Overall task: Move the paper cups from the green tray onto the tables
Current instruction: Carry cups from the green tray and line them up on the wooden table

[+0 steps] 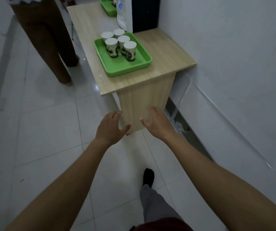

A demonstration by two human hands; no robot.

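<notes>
Both arms out — left hand point(111, 126) and right hand point(157, 122) spread loose, holding nothing, well short of the green tray point(140, 63), where five paper cups point(119, 44) cluster at its far end — probably reaching for it.

Five paper cups point(130, 50) stand upright, bunched close together in the far half of a green tray point(117, 67), which sits on the near end of a light wood worktop point(163, 52) against a white wall point(233, 47). Left grip point(110, 129) and right grip point(157, 124) reach forward side by side, fingers spread and relaxed, holding nothing, low in front of the worktop's end panel and well apart from the tray. A second green tray point(108, 7) lies at the far end beside a white appliance point(124, 12); brown trouser legs point(50, 39) stand on the tiled floor point(42, 114) left of the worktop, and the wearer's black shoe point(148, 176) shows below.
</notes>
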